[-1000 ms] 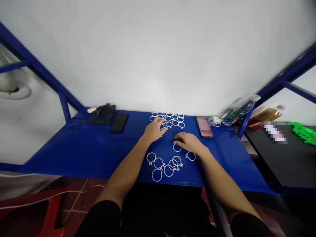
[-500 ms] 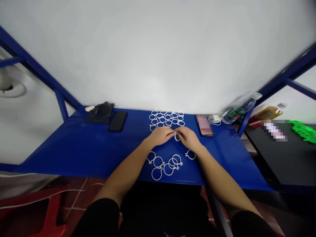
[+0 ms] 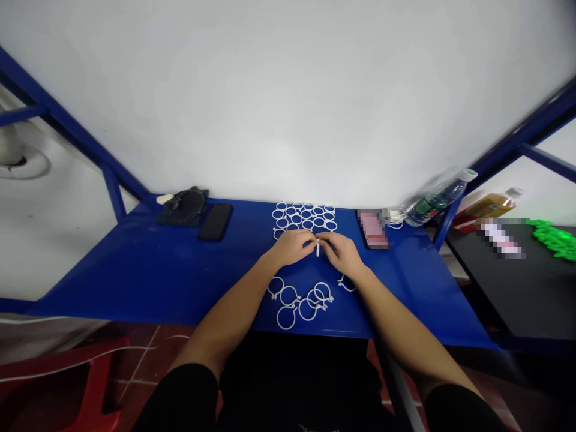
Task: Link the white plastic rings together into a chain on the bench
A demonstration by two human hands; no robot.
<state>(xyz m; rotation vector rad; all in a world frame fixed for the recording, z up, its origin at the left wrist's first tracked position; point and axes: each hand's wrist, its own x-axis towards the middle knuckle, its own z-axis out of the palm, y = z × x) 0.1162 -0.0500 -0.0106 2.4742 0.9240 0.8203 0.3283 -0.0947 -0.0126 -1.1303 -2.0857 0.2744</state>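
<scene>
At the middle of the blue surface (image 3: 157,273): white ring (image 3: 317,249) gripped at its far end by left hand (image 3: 294,246) and right hand (image 3: 343,252), raised just enough to show almost edge-on. Both hands nearly closed, fingers bent, fingertips meeting at the ring (exact finger contact too small to tell). Just beyond the hands: ring rows (image 3: 308,218), packed edge to edge in a block, nearest row partly hidden by the fingers.

Near side, between the forearms: loose ring cluster (image 3: 299,306), several overlapping, tabs pointing different ways. One spare ring (image 3: 346,290) apart from those, partly behind right wrist.

Far left: black phone (image 3: 215,222) lying flat, beside dark crumpled item (image 3: 183,207). Far right: second phone (image 3: 373,229) with lit screen (blurred out), then white cable (image 3: 396,218) and clear bottle (image 3: 438,201) with green label, tilted. Right of the blue surface: black side surface (image 3: 488,288) carrying yellow bottle (image 3: 490,207) and bright green pieces (image 3: 553,240). On the floor, near left: red stool (image 3: 94,390).
</scene>
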